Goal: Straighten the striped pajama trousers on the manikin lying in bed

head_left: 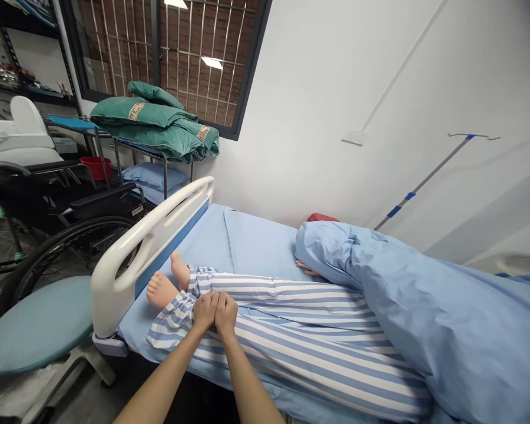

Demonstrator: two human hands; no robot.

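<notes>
A manikin lies on the bed in blue-and-white striped trousers (318, 347), its bare feet (161, 290) near the footboard. My left hand (205, 309) and my right hand (225, 311) are side by side, touching, on the nearer lower leg just above the ankle. The fingers of both curl over the striped cloth and seem to grip the leg through it; the fingertips are hidden on the far side. A light-blue quilt (406, 300) is folded back over the manikin's upper body. One manikin hand (307, 268) shows at the quilt's edge.
A white footboard (148, 238) closes the bed's left end. Left of it stand a round blue-green stool (39, 324) and a wheelchair (83, 229). Green bedding (159, 123) is piled on a trolley under the window. A drip pole (424, 182) leans by the wall.
</notes>
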